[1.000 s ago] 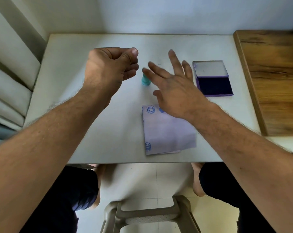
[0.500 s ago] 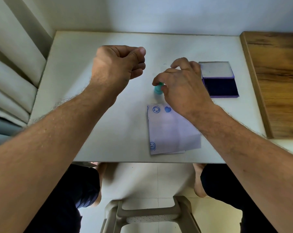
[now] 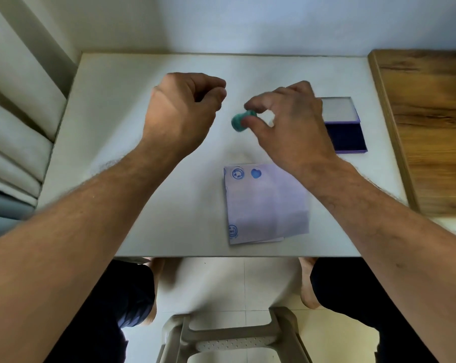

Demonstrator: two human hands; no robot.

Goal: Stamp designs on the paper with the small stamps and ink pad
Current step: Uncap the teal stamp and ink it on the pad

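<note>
My right hand [image 3: 291, 119] pinches a small teal stamp [image 3: 240, 121] between thumb and fingers, lifted off the white table [image 3: 116, 158] and tilted on its side. My left hand [image 3: 182, 111] hovers beside it to the left, curled into a loose fist; whether it holds anything is hidden. A folded pale purple paper [image 3: 266, 205] lies near the table's front edge, below the right hand. It bears blue round prints at its top left and bottom left corners and a blue heart. The open ink pad [image 3: 348, 137], dark blue with its lid raised, sits right of the right hand.
A wooden surface [image 3: 428, 127] adjoins the table on the right. A wall runs behind the table and cushions [image 3: 17, 142] line the left side. A plastic stool [image 3: 234, 336] stands on the floor under the front edge, between my legs.
My right hand reached the teal stamp standing on the table, closed on it and lifted it, tipping it sideways. My left fist stayed roughly in place.
</note>
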